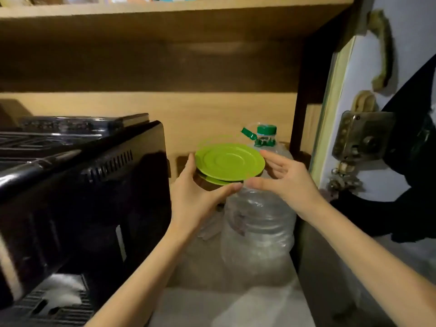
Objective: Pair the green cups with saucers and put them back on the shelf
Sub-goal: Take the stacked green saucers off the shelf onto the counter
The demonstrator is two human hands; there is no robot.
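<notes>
A bright green saucer (230,161) lies on top of a small stack, with the rim of a second green saucer (213,180) showing under it. The stack sits in the gap between a black appliance and a clear bottle. My left hand (200,194) curls around the stack's left and front side, thumb under the front edge. My right hand (286,178) is at the right edge with its fingers spread, touching or nearly touching the rim. No cup is in view.
A black microwave-like appliance (82,197) fills the left. A large clear plastic bottle (259,227) with a green cap (266,130) stands right below the saucers. A wooden shelf board (165,22) runs overhead. A door with a lock (363,138) is at the right.
</notes>
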